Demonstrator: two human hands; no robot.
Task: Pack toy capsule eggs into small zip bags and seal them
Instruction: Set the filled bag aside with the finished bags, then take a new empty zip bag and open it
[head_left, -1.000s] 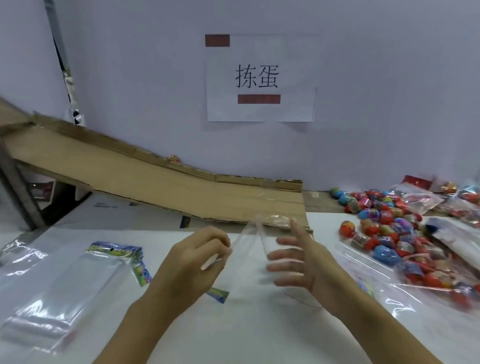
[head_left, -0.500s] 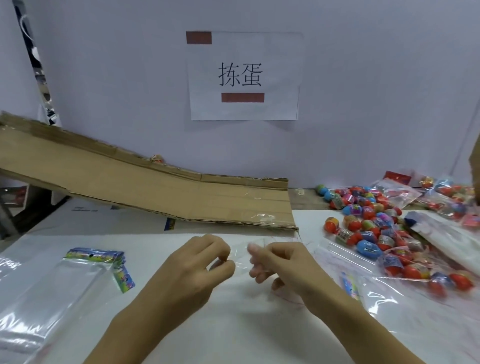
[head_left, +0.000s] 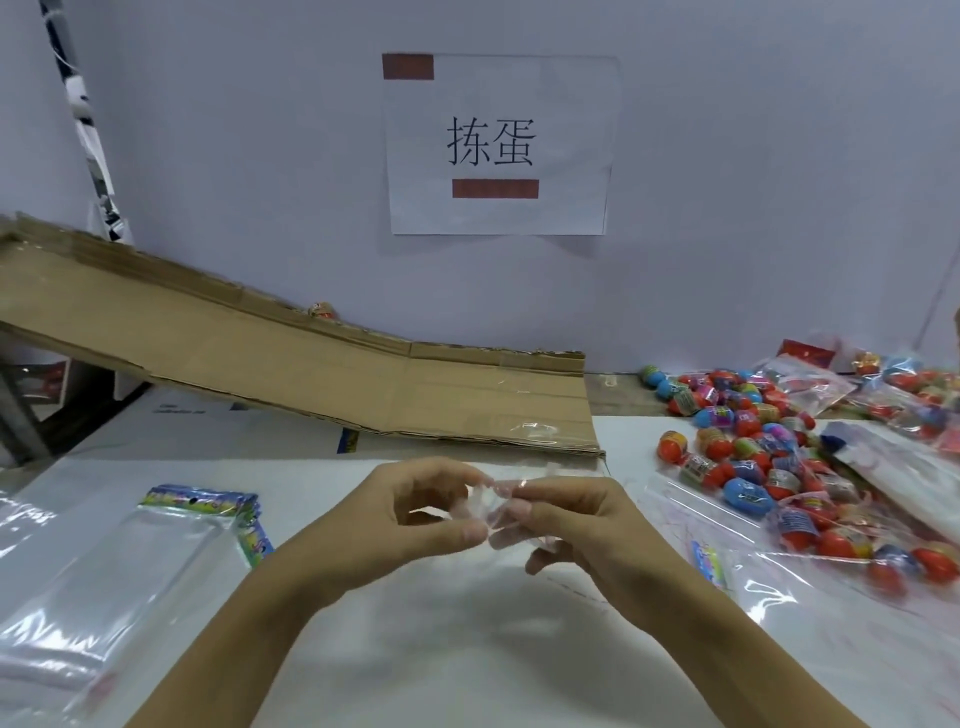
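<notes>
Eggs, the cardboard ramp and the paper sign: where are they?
toy capsule eggs (head_left: 748, 457), head view, middle of pile.
cardboard ramp (head_left: 311, 374), head view, flat sloping face.
paper sign (head_left: 498, 145), head view, printed characters.

Eggs (head_left: 769, 457) right, bag stack (head_left: 104, 587) left of ramp (head_left: 311, 374).

Both hands' fingers (head_left: 470, 531) pinching a clear zip bag (head_left: 488, 506) above the white table (head_left: 467, 649).

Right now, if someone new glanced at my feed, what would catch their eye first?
Probably the bright heap of capsule eggs spilling over the table's right side, some among clear bags. Next, the white paper sign with printed characters on the wall above the sloping cardboard ramp. At centre, the left hand and right hand together pinch a small clear bag above the table.
</notes>
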